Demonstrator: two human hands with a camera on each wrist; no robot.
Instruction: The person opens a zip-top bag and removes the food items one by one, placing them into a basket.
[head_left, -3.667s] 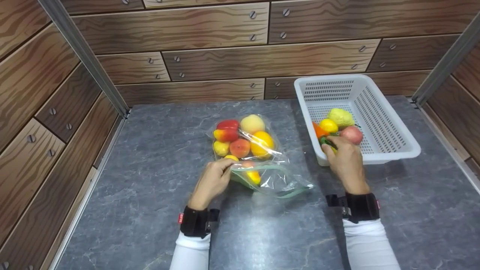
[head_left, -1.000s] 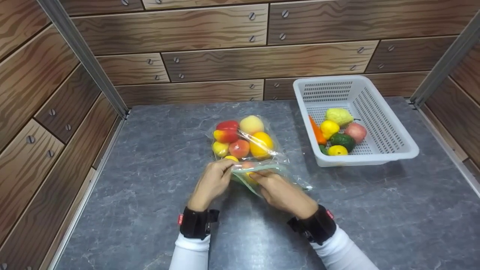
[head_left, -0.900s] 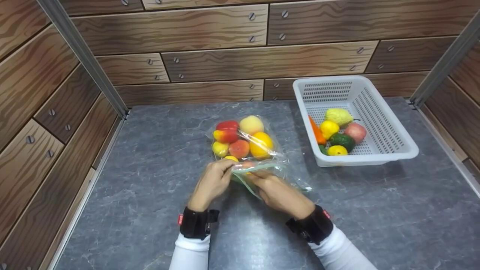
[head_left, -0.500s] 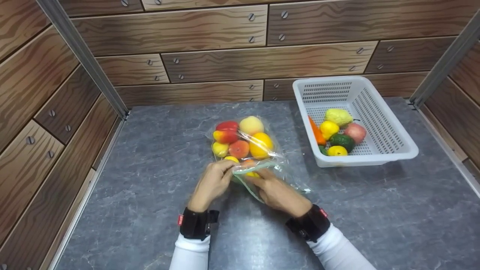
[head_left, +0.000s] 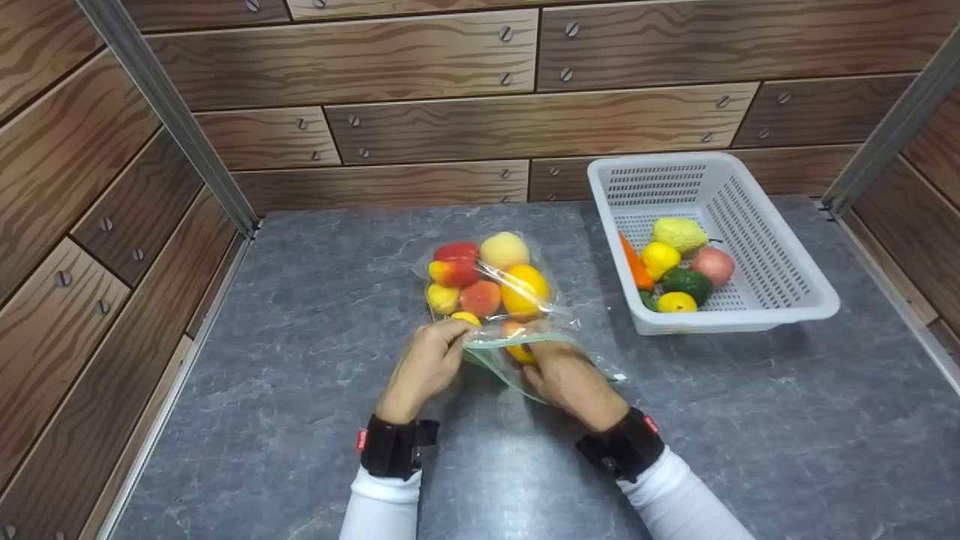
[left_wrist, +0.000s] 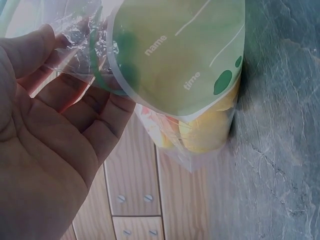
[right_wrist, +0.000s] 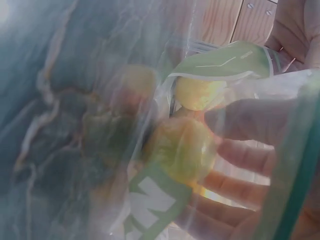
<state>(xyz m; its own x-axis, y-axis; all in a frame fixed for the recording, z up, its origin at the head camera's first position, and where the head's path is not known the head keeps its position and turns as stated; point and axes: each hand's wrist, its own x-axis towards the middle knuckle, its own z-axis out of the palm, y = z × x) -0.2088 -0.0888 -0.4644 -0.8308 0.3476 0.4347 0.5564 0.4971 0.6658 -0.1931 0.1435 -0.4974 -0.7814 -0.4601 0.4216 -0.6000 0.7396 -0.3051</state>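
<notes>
My left hand (head_left: 426, 365) pinches the edge of a clear zip bag (head_left: 559, 319) at its green-lined mouth. In the left wrist view, thumb and fingers of that hand meet on the clear film beside the green label (left_wrist: 180, 55). My right hand (head_left: 574, 382) reaches through the mouth into the bag. Its fairly straight fingers (right_wrist: 245, 155) touch a yellow-orange fruit (right_wrist: 182, 150). Farther in lie a red and yellow pepper (head_left: 454, 262), a pale peach (head_left: 504, 250), an orange (head_left: 524, 291), a reddish fruit (head_left: 480, 298) and smaller yellow fruit.
A white perforated basket (head_left: 795, 300) stands at the back right. In it are a carrot-like orange piece (head_left: 636, 264), a lemon (head_left: 660, 260), a pale green-yellow pear-like fruit (head_left: 679, 234), a dark avocado (head_left: 686, 285) and a pink fruit (head_left: 712, 266). Wood-patterned walls enclose the grey table (head_left: 315, 315).
My right hand has gone from the basket into the bag. Over the last half second its fingers have shifted right, and more of the yellow-orange fruit shows. The left hand has stayed on the bag's edge.
</notes>
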